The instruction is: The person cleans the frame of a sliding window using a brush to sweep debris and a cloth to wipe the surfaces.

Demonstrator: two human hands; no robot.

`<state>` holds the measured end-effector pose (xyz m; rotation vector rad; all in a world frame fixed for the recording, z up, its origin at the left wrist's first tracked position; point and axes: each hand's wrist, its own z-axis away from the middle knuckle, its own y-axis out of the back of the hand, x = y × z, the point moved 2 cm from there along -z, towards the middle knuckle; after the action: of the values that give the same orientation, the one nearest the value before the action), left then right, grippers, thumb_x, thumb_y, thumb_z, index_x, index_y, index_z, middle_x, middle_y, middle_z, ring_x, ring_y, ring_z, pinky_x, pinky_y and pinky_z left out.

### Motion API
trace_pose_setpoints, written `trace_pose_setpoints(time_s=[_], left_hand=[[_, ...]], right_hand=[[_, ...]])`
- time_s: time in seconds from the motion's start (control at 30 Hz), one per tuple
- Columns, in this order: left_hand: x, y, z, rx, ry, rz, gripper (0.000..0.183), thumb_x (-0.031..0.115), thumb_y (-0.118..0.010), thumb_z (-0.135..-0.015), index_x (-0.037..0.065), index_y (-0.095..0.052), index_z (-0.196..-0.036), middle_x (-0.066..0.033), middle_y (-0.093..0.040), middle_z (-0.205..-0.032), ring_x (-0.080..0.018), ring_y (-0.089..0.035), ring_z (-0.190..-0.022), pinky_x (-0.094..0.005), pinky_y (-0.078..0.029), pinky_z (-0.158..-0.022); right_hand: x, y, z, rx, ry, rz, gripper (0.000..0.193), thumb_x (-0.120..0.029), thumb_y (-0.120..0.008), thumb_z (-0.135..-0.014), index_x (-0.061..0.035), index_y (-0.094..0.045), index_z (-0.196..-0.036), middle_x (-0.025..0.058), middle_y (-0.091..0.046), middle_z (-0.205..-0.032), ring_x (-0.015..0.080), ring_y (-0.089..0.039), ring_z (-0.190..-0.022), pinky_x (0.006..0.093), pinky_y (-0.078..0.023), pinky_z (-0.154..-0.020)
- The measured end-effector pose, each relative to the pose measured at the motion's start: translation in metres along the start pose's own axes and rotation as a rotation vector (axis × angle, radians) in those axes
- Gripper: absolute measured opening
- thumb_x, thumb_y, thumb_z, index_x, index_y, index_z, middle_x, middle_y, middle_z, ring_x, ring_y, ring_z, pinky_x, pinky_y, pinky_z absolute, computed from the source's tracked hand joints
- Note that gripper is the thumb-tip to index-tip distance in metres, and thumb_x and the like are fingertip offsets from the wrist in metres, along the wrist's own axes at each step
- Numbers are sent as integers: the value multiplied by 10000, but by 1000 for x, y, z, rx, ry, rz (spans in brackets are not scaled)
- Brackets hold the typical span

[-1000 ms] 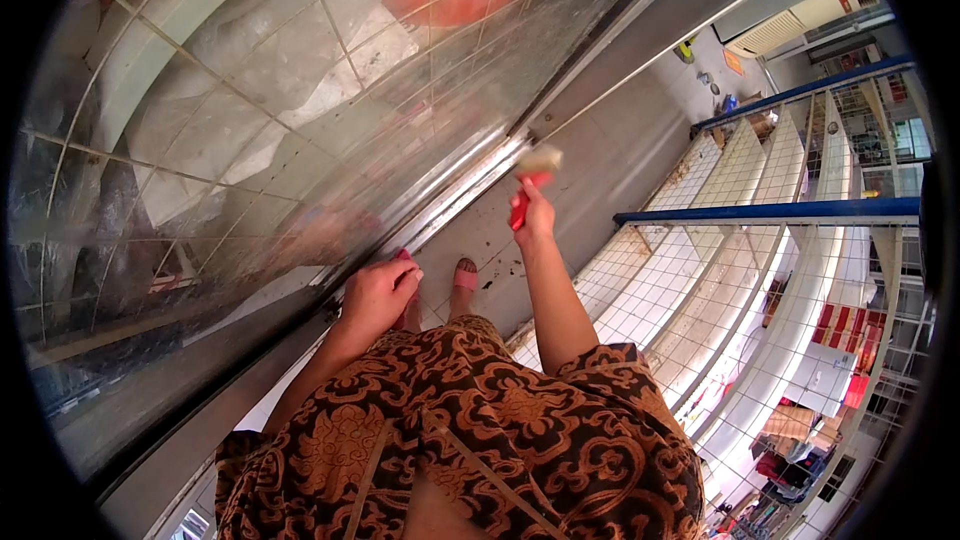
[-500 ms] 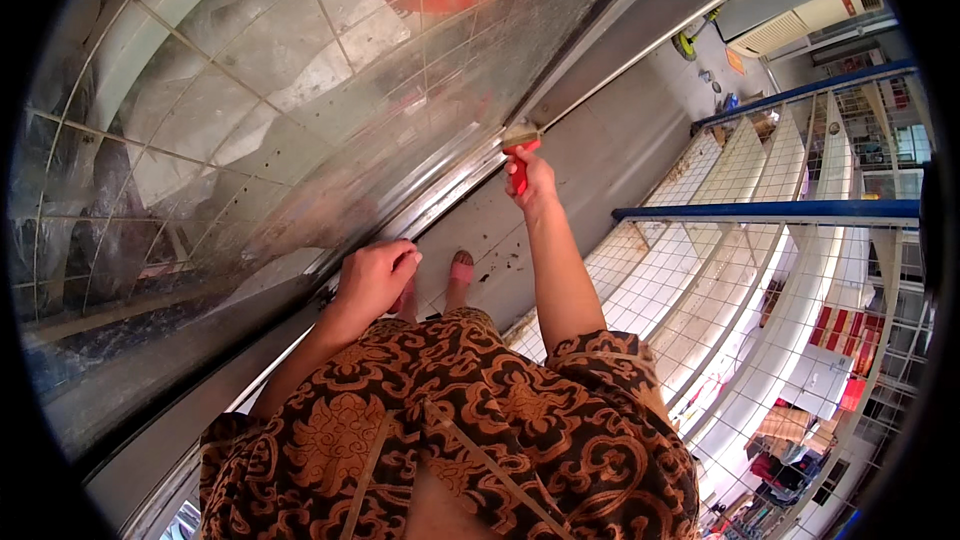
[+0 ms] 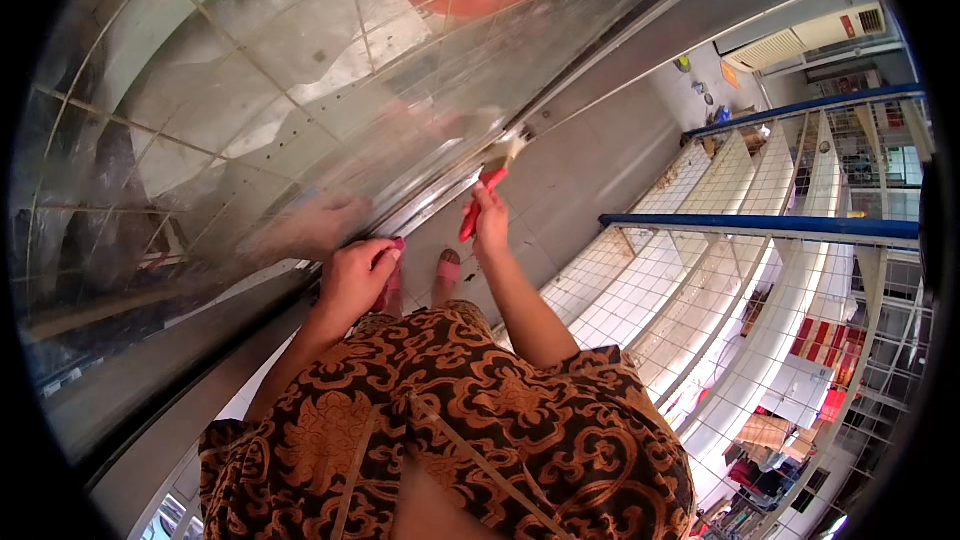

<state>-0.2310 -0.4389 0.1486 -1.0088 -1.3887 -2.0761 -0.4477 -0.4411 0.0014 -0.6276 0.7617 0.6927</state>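
Head view, watched remotely: I see the right hand (image 3: 490, 223), clamped round a red-handled brush (image 3: 493, 178), drawn nearer the body than half a second ago, its bristles (image 3: 508, 151) now beside the far stretch of the metal track (image 3: 430, 202), contact too blurred to call. Left hand (image 3: 355, 275) loosely curled by the near stretch, contents I cannot tell; I judge the shift a brushing stroke, work still under way.
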Motion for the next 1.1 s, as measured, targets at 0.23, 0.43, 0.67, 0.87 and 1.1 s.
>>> trace_pose_setpoints(time_s=[0.23,0.43,0.67,0.87,1.1], left_hand=[[6,-2,-4,-35,-2,9,203,222,-600,-840,56,-656,-943,-148,-652,-823,-305,-640,-741,-347,-499,-653],[19,-1,1,-21,-79,2,205,217,-597,-839,56,-646,-955,-146,-642,-815,-310,-630,-725,-355,-492,-646],[13,-1,8,-105,-30,-34,215,230,-583,-851,59,-643,-967,-150,-640,-811,-309,-629,-719,-360,-489,-642],[13,1,12,-98,-23,-29,228,245,-584,-854,56,-645,-965,-153,-641,-806,-311,-628,-712,-356,-487,-636],[15,1,8,-116,0,-77,241,254,-587,-853,55,-649,-972,-155,-648,-838,-311,-635,-750,-348,-492,-654]], right_hand=[[-43,19,-49,52,-180,-200,244,-309,-543,-898,-87,-517,-800,4,-478,-573,122,-430,-443,273,-314,-367],[-9,34,15,193,10,-74,288,-339,-549,-891,-64,-533,-805,14,-498,-591,125,-440,-448,269,-316,-360],[-17,36,22,-261,-497,36,247,-313,-550,-894,-75,-562,-828,-2,-496,-571,100,-437,-438,253,-312,-371],[-53,86,-8,-68,-278,-149,191,-244,-506,-914,-68,-577,-894,-15,-514,-629,74,-444,-471,216,-335,-384],[-32,60,-6,-111,-482,78,245,-291,-512,-911,-64,-583,-853,-36,-468,-542,74,-410,-415,220,-293,-352]])
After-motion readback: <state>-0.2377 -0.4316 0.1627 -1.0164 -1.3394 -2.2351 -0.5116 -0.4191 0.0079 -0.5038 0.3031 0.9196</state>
